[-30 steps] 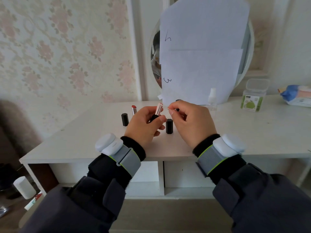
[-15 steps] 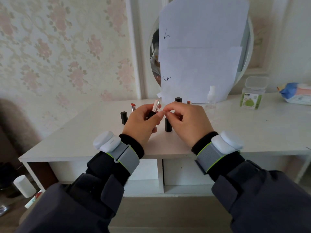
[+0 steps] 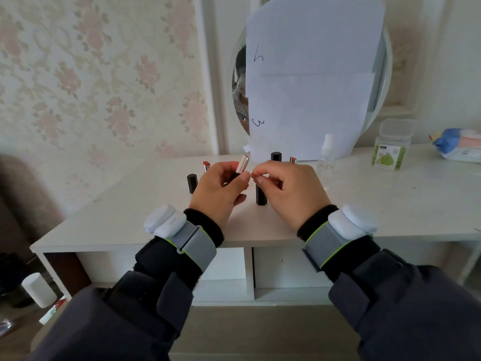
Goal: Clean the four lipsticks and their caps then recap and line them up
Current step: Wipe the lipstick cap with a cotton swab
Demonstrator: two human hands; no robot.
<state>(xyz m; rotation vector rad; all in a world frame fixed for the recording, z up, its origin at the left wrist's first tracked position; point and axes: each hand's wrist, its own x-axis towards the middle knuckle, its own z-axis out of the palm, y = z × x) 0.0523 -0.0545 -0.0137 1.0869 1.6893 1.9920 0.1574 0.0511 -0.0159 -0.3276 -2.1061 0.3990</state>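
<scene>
My left hand holds an uncapped lipstick by its black base, silver tube tilted up and to the right. My right hand pinches a small white swab tip between thumb and forefinger, right beside the tube and my left thumb. On the white table stand a black cap at the left, an open red lipstick behind it, a black cap between my hands, another black piece and an open lipstick further back.
A round mirror covered by paper sheets leans at the back. To the right stand a small clear spray bottle, a cotton swab box and a wipes packet. A white cylinder sits on the floor at the left.
Both hands have stayed together over the table. My right fingertips have slid slightly down along the lipstick tube toward my left thumb.
</scene>
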